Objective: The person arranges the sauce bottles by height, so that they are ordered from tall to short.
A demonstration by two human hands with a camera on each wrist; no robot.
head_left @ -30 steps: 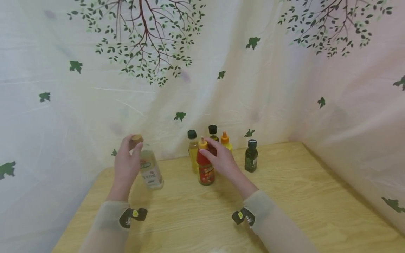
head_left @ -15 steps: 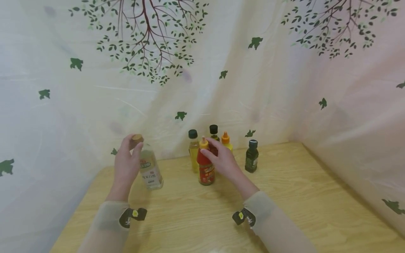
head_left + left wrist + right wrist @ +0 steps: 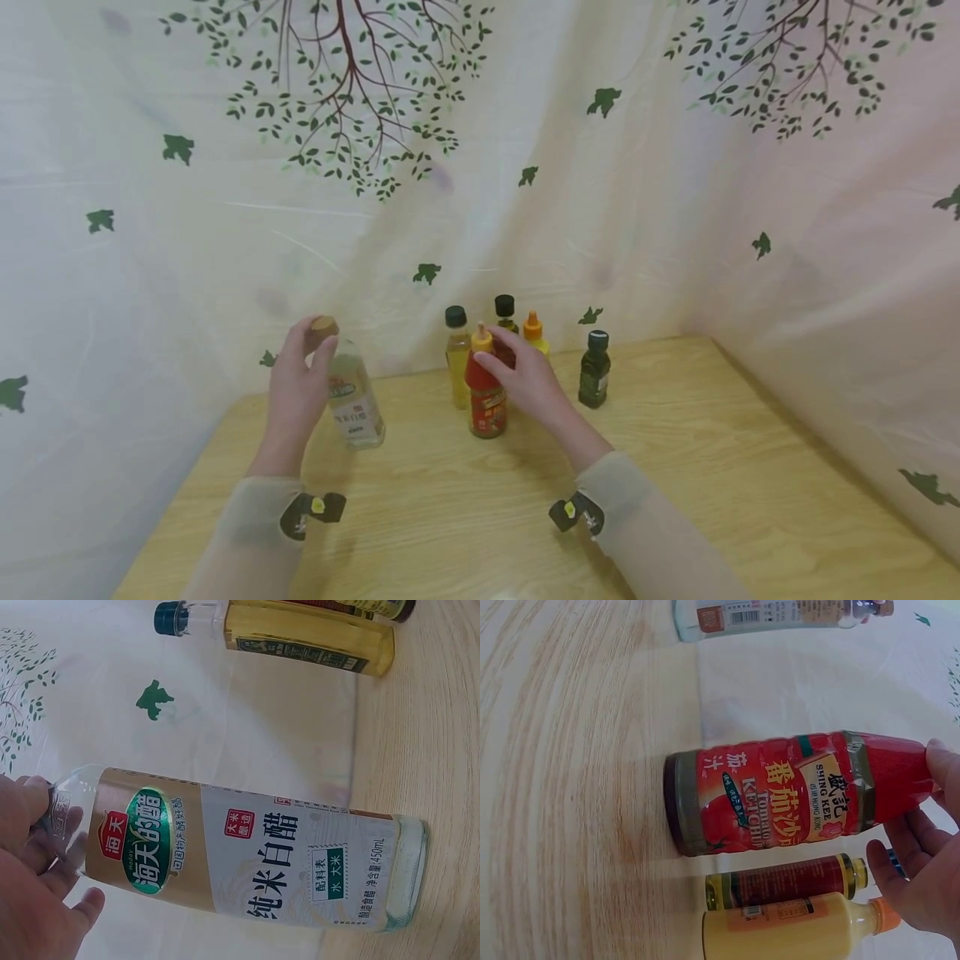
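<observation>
On the left, my left hand [image 3: 295, 387] grips the neck of a clear glass vinegar bottle [image 3: 356, 412] just under its tan cap [image 3: 324, 326]. Its white and gold label [image 3: 247, 862] faces the left wrist camera, and the base rests on the table. Nearer the middle, the right hand [image 3: 531, 377] holds the upper part of a red ketchup bottle [image 3: 488, 408] with a yellow nozzle top [image 3: 482, 340], thumb and fingers around it. In the right wrist view the ketchup bottle [image 3: 772, 796] has its base on the table.
Behind the ketchup stand an oil bottle [image 3: 458, 367] with a dark cap, a black-capped bottle [image 3: 505, 310] and a yellow squeeze bottle [image 3: 534, 332]. A small dark green bottle [image 3: 595, 373] stands to the right. A leaf-printed curtain [image 3: 480, 225] borders the wooden table [image 3: 435, 517].
</observation>
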